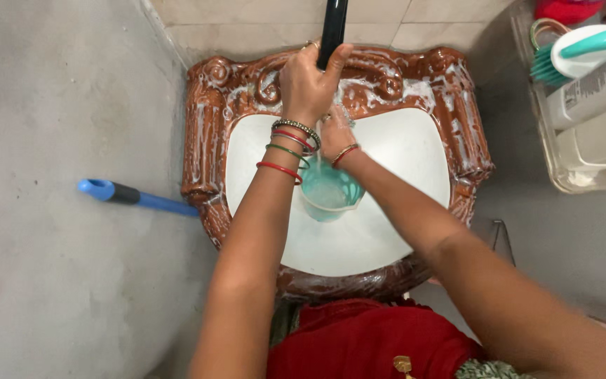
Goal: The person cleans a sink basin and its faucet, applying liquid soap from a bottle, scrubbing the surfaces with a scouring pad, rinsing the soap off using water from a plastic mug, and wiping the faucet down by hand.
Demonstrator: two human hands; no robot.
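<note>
The left hand (pixel 308 81) is clamped around a black faucet (pixel 333 28) at 12 o'clock over the basin, fingers wrapped and thumb pressed up its side. The right hand (pixel 336 133) sits just below it, closed on the far rim of a teal plastic cup (pixel 330 191), which hangs over the middle of the white sink bowl (pixel 401 151). Whether that grip pinches the rim or a handle I cannot tell, as the left wrist and its bangles (pixel 290 147) cover part of it.

The cup looks light, thin-walled and somewhat flexible, and it is probably wet and soapy, so likely slippery; a hold across the rim, or under the base, seems surest, and water inside would add weight.

Around the bowl runs a brown carved surround (pixel 205 126), streaked with white suds. At 9 o'clock a blue handle with a black band (pixel 124 194) lies on the grey floor. At 2 o'clock a clear rack (pixel 562 179) carries bottles and a teal brush (pixel 546 63).
</note>
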